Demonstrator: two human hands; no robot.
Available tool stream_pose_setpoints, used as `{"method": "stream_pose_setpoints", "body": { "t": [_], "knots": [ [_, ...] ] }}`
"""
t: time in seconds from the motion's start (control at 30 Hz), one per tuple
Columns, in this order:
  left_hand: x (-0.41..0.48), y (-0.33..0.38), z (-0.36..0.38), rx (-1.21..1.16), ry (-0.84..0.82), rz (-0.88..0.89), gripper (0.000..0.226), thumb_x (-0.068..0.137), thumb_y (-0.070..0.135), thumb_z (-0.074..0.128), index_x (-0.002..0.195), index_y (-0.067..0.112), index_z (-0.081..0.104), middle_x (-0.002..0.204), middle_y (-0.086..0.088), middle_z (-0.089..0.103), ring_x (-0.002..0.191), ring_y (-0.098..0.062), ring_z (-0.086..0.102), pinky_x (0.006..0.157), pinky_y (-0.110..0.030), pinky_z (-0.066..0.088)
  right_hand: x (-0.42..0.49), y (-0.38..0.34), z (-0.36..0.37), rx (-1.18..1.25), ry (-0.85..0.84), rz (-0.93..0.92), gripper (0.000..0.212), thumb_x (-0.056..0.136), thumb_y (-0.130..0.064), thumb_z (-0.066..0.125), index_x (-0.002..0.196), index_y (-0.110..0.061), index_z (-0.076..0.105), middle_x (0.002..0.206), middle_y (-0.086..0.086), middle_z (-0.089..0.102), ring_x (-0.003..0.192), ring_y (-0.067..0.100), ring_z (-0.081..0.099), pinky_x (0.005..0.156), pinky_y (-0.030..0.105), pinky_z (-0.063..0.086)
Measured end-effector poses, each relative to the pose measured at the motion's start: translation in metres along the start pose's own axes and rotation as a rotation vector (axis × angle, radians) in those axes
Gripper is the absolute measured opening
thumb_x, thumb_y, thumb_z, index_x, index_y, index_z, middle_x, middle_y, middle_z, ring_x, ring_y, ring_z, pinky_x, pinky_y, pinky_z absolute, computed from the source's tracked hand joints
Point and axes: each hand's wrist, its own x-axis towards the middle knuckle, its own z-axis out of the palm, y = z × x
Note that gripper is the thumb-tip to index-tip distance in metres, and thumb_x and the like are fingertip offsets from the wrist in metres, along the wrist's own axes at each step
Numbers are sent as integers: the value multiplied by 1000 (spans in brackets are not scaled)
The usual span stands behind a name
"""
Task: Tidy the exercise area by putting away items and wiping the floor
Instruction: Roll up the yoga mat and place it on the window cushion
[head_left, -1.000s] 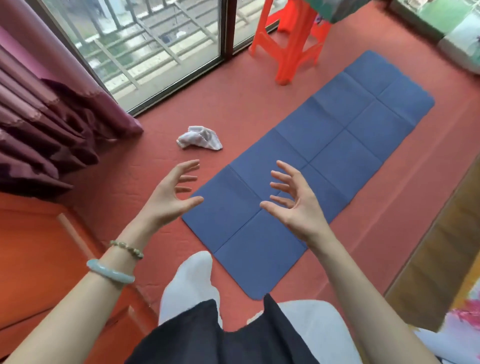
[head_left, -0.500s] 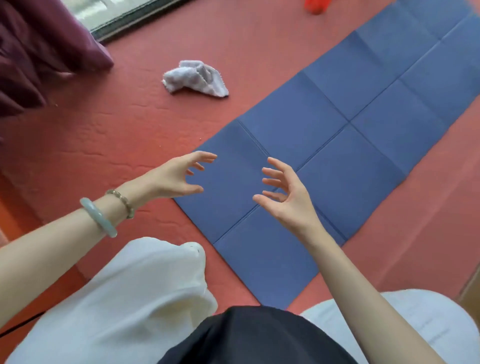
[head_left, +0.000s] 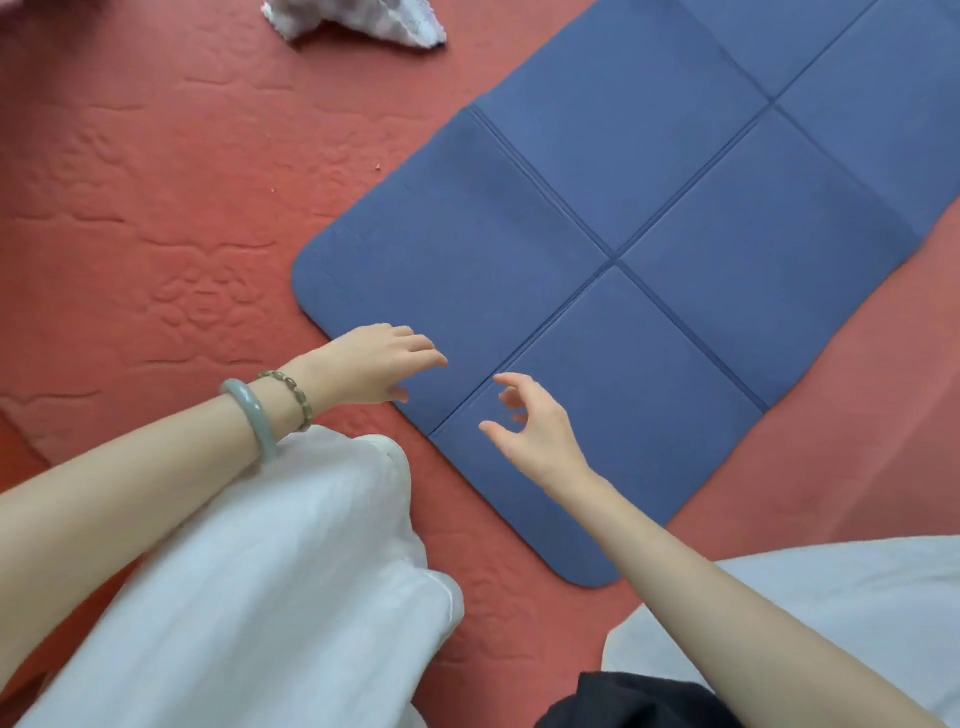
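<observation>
A blue folding exercise mat (head_left: 675, 218) lies flat on the red floor, creased into square panels, running up to the right out of view. My left hand (head_left: 376, 366) hovers over the mat's near left edge, fingers relaxed and holding nothing. My right hand (head_left: 532, 426) is just right of it, above the near panel beside the centre crease, fingers loosely spread and empty. I cannot tell whether either hand touches the mat. A crumpled white cloth (head_left: 358, 21) lies on the floor at the top, partly cut off by the frame.
Embossed red floor covering (head_left: 156, 208) surrounds the mat. My knees in white trousers (head_left: 249, 597) fill the lower left and lower right, close to the mat's near corner.
I have bent lower and closer to the mat. Both hands have dropped from mid-air to the mat's near end. Window, curtain and stool have left the view.
</observation>
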Motion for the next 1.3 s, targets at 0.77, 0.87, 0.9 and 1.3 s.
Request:
{"method": "stream_pose_setpoints", "body": {
  "t": [0.77,0.87,0.9,1.3],
  "knots": [
    [27,-34,61,264,148,454,34,83,29,36,79,14,66,91,-3,66,74,-23,64,51,-32,50,-1,64,57,-412,-163,-7,29,81,-29,63,104,-12,56,105,3,49,100,20,45,78,28,38],
    [26,-30,55,176,185,428,21,79,15,44,80,13,64,74,-1,62,62,-22,61,49,-30,48,-5,60,44,-223,-120,52,20,80,-21,62,98,-12,66,95,1,60,91,17,55,83,33,46],
    [29,-27,50,150,212,404,19,75,10,46,81,13,63,70,0,61,60,-23,60,51,-30,47,-6,58,38,-185,-78,69,18,81,-18,61,95,-12,69,90,1,64,86,17,58,82,34,47],
    [65,11,41,265,615,224,15,91,5,49,82,10,60,82,-6,59,70,-26,52,66,-35,39,32,68,4,-221,17,324,7,95,-15,46,101,-15,50,85,4,58,85,30,54,72,36,43]
  ]
}}
